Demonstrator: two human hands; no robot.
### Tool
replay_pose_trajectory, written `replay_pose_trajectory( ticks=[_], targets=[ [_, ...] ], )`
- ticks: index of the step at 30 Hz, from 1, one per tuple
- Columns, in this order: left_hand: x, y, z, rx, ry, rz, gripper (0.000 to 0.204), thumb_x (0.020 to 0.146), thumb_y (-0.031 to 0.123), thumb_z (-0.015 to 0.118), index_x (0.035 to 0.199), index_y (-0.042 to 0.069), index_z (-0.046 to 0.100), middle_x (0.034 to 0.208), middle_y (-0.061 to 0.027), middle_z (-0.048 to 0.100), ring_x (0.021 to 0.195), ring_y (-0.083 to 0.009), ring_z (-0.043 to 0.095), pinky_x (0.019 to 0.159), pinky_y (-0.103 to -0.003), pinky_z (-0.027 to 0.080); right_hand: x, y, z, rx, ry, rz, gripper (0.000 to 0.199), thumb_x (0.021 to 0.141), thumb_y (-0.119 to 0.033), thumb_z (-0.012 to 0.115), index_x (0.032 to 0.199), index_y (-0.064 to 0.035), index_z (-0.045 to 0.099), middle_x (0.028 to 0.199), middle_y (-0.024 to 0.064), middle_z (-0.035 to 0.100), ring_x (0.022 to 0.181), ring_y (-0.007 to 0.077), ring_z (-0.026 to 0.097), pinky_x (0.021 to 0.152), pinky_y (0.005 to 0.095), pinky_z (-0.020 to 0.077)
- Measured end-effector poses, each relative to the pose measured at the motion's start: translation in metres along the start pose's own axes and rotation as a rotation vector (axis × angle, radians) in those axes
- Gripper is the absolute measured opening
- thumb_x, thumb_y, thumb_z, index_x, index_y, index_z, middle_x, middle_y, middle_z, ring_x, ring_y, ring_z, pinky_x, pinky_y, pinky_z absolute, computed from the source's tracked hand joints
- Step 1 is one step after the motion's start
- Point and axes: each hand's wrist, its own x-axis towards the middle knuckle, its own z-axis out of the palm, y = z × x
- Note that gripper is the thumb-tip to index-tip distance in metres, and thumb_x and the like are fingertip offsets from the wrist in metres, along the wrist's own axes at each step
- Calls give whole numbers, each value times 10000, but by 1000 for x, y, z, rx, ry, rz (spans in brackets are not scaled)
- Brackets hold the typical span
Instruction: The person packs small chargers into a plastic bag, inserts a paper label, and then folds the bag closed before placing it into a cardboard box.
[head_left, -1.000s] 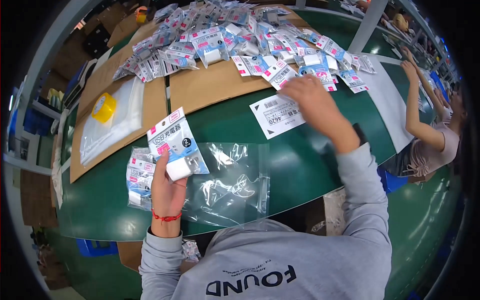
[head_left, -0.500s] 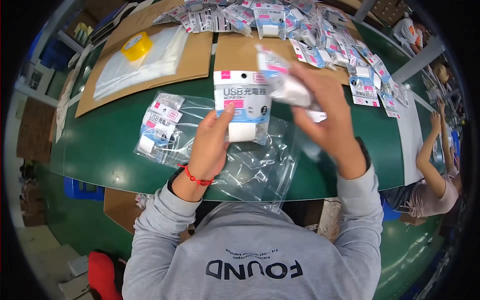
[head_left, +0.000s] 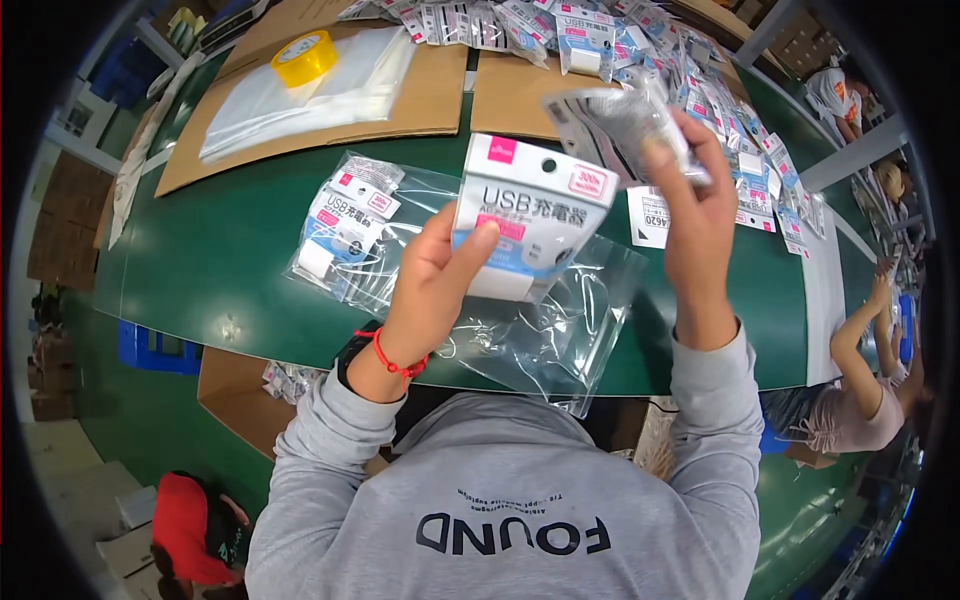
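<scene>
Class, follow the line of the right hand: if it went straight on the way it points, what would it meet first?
Beyond its held packet, the right hand would probably meet the pile of packets first, though its height is unclear and it might pass above.

Two hands are seen over one table (head_left: 215, 285): one left hand (head_left: 430, 275) and one right hand (head_left: 700, 220). At least one packet (head_left: 530, 230) is held in the left hand and at least one in the right. At least one more packet is laid at the left end of one large clear bag (head_left: 600, 300). Dozens of packets are heaped at the far side, too overlapped to be counted. One roll of yellow tape (head_left: 318, 64), one stack of clear bags (head_left: 265, 115), two cardboard sheets (head_left: 435, 105) and one white label (head_left: 648, 220) are also found. One red bracelet (head_left: 395, 365) is worn. At least three other people (head_left: 850, 415) are seen.
</scene>
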Motion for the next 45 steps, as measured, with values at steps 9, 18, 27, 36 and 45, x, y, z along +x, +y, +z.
replay_pose_trajectory(
  ticks=[9, 18, 27, 36, 45],
  targets=[
    [1, 7, -1, 171, -76, 119, 280, 926, 92, 587, 1175, 0, 499, 1073, -78, 632, 999, -91, 567, 871, -244, 443, -19, -19, 37, 1161, -81, 424, 520, 876, -146, 654, 1320, 22, 442, 1144, 98, 599, 1045, 149, 580, 903, 277, 458],
    [-4, 2, 5, 706, -112, 453, 237, 945, 97, 555, 1153, -3, 499, 1061, -66, 615, 995, -99, 560, 869, -228, 430, -39, -18, 29, 425, -73, 217, 619, 865, -119, 652, 1393, 1, 353, 1185, 86, 572, 1061, 134, 556, 926, 269, 428],
    [-7, -15, 32, 267, -105, 285, 270, 949, 66, 531, 1196, -10, 452, 1109, -91, 587, 995, -98, 541, 860, -242, 437, -64, -21, 28, 562, -26, 258, 558, 919, -121, 583, 1402, 0, 330, 1177, 71, 575, 1047, 111, 541, 917, 252, 419],
    [-10, -30, 31, 599, -144, 487, 201, 906, 74, 591, 1072, -2, 508, 910, -64, 598, 787, -138, 579, 709, -265, 464, -82, 1, -21, 683, 213, 314, 355, 960, -137, 532, 1271, 4, 439, 1136, 62, 582, 1008, 92, 542, 880, 246, 446],
    [-19, -55, 21, 1379, -235, 483, 92, 825, 78, 665, 831, 8, 607, 723, -102, 567, 621, -210, 577, 554, -299, 454, -82, 13, -75, 530, 116, 525, 366, 927, -142, 577, 1253, -6, 483, 1085, 59, 614, 958, 113, 593, 842, 268, 490]
  ],
)
